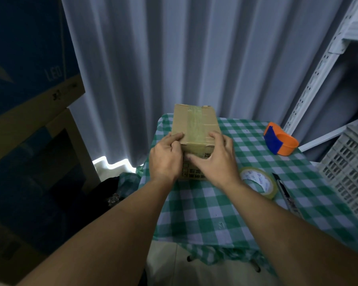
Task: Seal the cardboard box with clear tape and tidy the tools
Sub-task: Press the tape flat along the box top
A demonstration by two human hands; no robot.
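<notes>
A small cardboard box (194,122) stands on the table with the green-checked cloth (205,205), a strip of clear tape running along its top. My left hand (166,158) grips the box's near left corner, thumb on the top. My right hand (217,159) lies over the near right corner, fingers on the top and thumb pressing the front face. A roll of clear tape (258,181) lies flat just right of my right wrist. A dark utility knife (283,188) lies beside the roll. An orange and blue tape dispenser (279,141) sits at the far right.
A pale plastic crate (347,172) stands at the table's right edge. White metal shelving (327,65) rises behind it. Grey curtains (174,58) hang at the back. Large cartons (29,100) are stacked on the left.
</notes>
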